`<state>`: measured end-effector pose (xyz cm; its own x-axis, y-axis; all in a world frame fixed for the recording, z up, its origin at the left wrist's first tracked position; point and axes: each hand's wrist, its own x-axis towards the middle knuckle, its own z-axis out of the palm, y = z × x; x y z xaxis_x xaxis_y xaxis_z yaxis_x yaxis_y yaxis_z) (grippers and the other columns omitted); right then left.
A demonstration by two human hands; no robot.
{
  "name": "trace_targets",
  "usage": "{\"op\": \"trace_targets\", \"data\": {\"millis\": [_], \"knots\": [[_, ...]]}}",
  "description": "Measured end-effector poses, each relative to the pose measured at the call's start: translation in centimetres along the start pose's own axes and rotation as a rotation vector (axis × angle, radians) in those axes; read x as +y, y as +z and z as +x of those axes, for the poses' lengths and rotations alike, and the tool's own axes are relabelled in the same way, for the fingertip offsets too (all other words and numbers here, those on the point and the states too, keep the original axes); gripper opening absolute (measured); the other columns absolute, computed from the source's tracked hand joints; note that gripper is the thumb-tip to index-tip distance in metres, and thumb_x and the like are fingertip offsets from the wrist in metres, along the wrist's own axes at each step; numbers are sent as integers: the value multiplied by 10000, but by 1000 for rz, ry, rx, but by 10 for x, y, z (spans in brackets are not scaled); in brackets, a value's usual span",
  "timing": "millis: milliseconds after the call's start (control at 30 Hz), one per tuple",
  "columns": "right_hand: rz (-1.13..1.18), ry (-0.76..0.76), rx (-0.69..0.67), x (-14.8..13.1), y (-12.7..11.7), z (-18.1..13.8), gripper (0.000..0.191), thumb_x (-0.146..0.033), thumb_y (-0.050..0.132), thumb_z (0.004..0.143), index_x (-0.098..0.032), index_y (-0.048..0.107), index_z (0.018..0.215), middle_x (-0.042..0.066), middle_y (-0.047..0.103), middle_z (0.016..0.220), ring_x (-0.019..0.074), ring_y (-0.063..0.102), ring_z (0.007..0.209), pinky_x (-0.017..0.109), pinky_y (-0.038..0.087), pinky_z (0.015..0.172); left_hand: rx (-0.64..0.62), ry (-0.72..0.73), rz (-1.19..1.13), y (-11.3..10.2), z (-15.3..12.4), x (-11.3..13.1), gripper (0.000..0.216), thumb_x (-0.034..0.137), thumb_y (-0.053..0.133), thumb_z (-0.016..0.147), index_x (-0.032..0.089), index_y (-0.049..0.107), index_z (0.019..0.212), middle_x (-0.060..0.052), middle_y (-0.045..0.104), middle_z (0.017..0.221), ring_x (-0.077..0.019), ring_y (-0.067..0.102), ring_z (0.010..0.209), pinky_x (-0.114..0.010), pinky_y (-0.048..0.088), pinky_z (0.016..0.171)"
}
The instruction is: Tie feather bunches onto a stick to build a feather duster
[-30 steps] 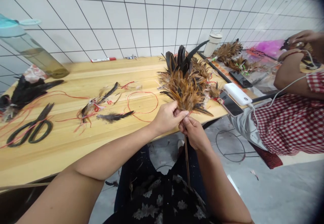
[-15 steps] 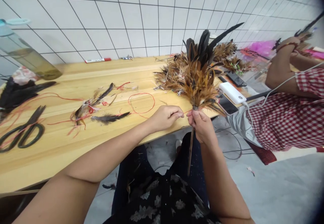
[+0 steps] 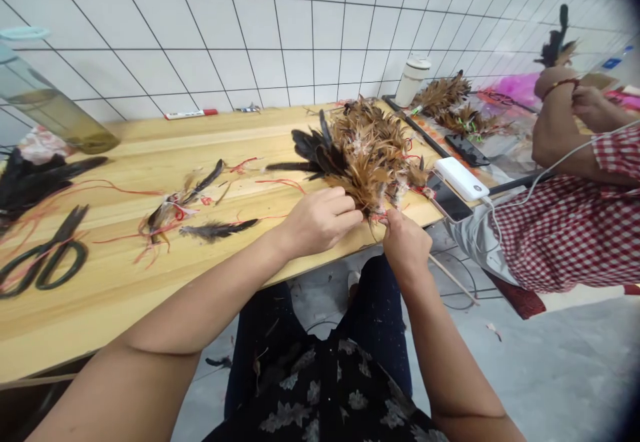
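My right hand [image 3: 407,242] is closed around the stick of a feather duster [image 3: 365,185], just below its brown feathers. Its bare stick [image 3: 453,279] pokes out behind the hand, slanting down past the table edge. Black feathers [image 3: 317,152] fan out at the left of the tuft. Close by on the left, my left hand [image 3: 323,222] has its fingers curled in, pinching a red string [image 3: 273,217]. Part of that string runs to the binding by my right hand; the fingertips' grip is partly hidden.
Black scissors [image 3: 55,255] and loose feathers [image 3: 217,230] lie on the wooden table [image 3: 200,295]. At far left stands a water bottle [image 3: 65,109]. A white power bank [image 3: 463,179], phones and a white cup [image 3: 413,82] are at right, beside a co-worker's arm [image 3: 565,129].
The duster has turned: its black feathers swung from pointing up to pointing left, and its stick from downward to lower right. My left hand moved slightly closer to the feathers.
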<state>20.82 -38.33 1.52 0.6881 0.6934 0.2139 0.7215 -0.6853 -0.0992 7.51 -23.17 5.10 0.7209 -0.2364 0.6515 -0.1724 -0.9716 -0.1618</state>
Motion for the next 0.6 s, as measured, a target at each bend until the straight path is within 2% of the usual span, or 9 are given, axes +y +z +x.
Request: {"op": "trace_targets", "data": {"millis": [200, 367, 500, 600], "knots": [[-218, -333, 15, 12, -12, -1, 225, -95, 412, 896, -177, 621, 879, 95, 636, 733, 197, 558, 723, 320, 182, 557, 24, -43, -69, -24, 21, -28, 285, 202, 428, 933, 201, 662, 769, -45, 597, 741, -157, 516, 708, -300, 387, 610], [-157, -635, 17, 13, -43, -12, 186, -59, 475, 850, -186, 607, 818, 54, 619, 694, 185, 513, 692, 320, 223, 578, -94, -133, -322, -32, 39, -67, 186, 269, 548, 872, 198, 699, 791, -34, 635, 791, -165, 588, 778, -301, 440, 705], [-7, -766, 38, 10, -61, -30, 198, -36, 482, 836, -188, 591, 772, 23, 600, 663, 162, 486, 645, 292, 272, 589, -239, -240, -557, -21, 32, -84, 186, 297, 579, 849, 170, 709, 812, -22, 676, 787, -122, 607, 750, -241, 445, 732], [166, -765, 39, 10, -66, -40, 231, -25, 452, 834, -190, 609, 795, 24, 625, 690, 153, 522, 669, 265, 315, 603, -277, -329, -716, -1, 15, -72, 218, 326, 595, 833, 144, 709, 795, -23, 677, 740, -102, 597, 680, -204, 435, 674]]}}
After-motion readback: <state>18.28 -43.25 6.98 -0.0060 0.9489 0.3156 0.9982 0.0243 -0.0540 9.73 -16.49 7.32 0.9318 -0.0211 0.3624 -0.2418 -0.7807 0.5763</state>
